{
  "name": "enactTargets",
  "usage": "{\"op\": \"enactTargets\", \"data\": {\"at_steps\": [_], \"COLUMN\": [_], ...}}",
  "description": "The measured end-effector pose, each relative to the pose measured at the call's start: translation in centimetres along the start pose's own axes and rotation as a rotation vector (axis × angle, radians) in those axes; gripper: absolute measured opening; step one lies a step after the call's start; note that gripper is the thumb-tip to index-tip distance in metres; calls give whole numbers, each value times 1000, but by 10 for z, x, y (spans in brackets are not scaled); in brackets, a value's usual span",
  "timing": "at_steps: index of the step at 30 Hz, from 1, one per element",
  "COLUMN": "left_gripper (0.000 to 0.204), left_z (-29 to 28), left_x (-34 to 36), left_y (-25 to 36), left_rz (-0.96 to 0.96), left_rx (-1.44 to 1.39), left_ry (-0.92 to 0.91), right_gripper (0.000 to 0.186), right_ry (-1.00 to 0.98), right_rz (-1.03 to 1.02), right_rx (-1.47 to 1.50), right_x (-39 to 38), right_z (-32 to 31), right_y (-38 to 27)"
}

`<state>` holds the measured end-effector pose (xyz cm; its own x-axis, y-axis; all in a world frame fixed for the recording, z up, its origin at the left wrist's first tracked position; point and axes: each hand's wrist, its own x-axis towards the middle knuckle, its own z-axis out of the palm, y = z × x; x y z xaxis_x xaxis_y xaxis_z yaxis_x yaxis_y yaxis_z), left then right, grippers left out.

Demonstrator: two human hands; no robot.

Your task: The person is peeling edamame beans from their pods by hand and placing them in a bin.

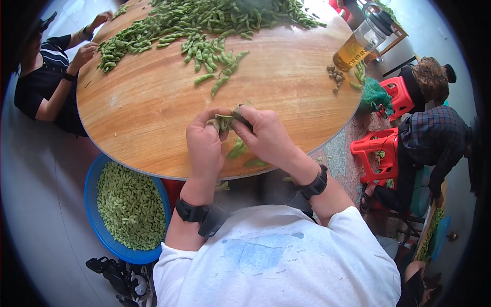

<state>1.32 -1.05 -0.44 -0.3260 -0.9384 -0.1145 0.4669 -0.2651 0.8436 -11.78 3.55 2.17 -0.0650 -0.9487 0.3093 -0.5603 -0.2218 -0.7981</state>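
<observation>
Over the near part of a round wooden table (286, 77), my left hand (204, 140) and my right hand (266, 133) meet with their fingertips together. Between them they pinch a green soybean pod (223, 122), partly covered by the fingers. Two or three loose pods (238, 148) lie on the wood just beneath my right hand. Farther off, a small cluster of pods (204, 53) spreads toward me from a large heap of soybean pods (204, 20) along the far side.
A blue basin (92, 204) full of shelled green beans stands at lower left. A lidded bottle of amber liquid (353, 51) is on the table's right, beside small brown nuts (335, 77). One person (51, 77) reaches in at left; others sit by red stools (376, 153) at right.
</observation>
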Motion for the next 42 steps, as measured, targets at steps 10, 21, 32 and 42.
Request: {"op": "enactTargets", "data": {"at_steps": [10,21,32,42], "left_gripper": [27,31,29,14], "left_z": [-5,-2,12,21], "left_x": [-11,-11,-12,-1], "left_y": [1,-3,14,6], "left_rz": [26,179,-69,3], "left_rx": [-133,201,-67,-228], "left_ry": [-88,6,-166,-165], "right_gripper": [15,17,14,26], "right_ry": [112,-259,-128,-385], "right_rz": [-41,43,224,284], "right_rx": [-231,-643,277,739], "right_x": [5,81,30,-6], "right_z": [1,-13,-47,-38], "right_y": [-4,33,43,10]}}
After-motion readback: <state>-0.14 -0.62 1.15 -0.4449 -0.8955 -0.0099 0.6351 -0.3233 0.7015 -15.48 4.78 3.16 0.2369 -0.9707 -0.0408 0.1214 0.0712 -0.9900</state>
